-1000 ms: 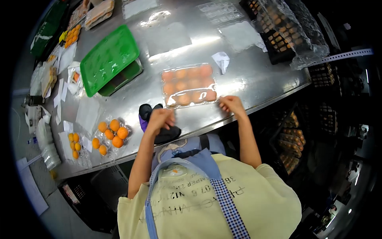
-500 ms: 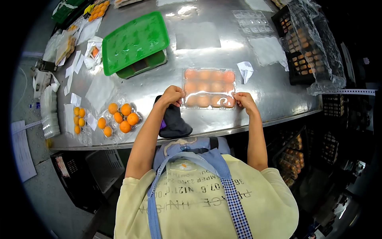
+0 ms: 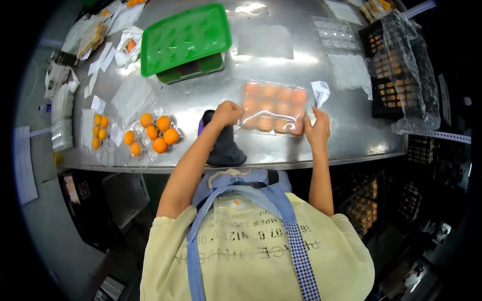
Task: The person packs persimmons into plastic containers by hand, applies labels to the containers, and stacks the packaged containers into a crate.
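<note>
A clear plastic clamshell pack (image 3: 273, 108) filled with rows of round, pinkish-orange produce lies lid-closed on the metal table, turned slightly. My left hand (image 3: 228, 113) is at its left edge, fingers curled and pinching the rim. Beside the right edge is my right hand (image 3: 318, 129), its fingers apart and holding nothing; a finger reaches up close to a folded white paper slip (image 3: 320, 94). Under my left wrist rests a dark cloth item (image 3: 225, 146) with purple trim.
A green tray (image 3: 186, 37) rests on a box at the back left. Loose orange fruits (image 3: 159, 145) sit in clear plastic at the left. Empty clear trays (image 3: 335, 34) lie at the back right, near black crates (image 3: 389, 95) under plastic film. The table's front edge (image 3: 281, 164) runs before me.
My right hand has let go of the clamshell's right edge and moved slightly outward with its fingers extended. The pack has turned a little. The whole view has shifted.
</note>
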### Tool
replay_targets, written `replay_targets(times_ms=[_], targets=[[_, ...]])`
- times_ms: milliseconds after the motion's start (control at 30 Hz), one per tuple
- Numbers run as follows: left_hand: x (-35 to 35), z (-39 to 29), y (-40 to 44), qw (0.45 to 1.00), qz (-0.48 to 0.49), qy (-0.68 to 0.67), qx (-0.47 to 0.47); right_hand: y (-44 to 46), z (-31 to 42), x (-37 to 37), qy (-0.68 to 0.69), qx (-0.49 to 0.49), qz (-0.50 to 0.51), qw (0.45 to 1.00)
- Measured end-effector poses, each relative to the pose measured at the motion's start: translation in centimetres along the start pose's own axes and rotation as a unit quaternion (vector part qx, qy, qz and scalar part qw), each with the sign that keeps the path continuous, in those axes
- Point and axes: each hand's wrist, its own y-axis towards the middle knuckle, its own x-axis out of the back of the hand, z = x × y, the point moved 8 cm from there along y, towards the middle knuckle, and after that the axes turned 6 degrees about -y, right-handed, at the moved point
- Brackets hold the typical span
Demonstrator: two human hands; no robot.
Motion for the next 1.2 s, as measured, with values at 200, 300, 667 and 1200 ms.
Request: replay_targets(times_ms=[200, 300, 667, 1200], targets=[[-0.3, 0.7, 2.2, 0.997, 0.074, -0.03, 0.004, -10.3, 21.1, -5.6, 0.215, 0.366, 0.274, 0.863], [-0.6, 0.9, 2.8, 0.997, 0.059, -0.05, -0.012, -14.4, 22.6, -12.2, 0.119, 0.413, 0.289, 0.855], [-1.4, 0.7, 0.0, 0.976, 0.064, -0.2, -0.06, 1.8, 8.3, -3.5, 0.37, 0.054, 0.276, 0.885], [-1.6, 1.7, -0.5, 0.965, 0.042, -0.255, -0.05, 1.8, 10.1, -5.9, -0.038, 0.138, 0.141, 0.98]])
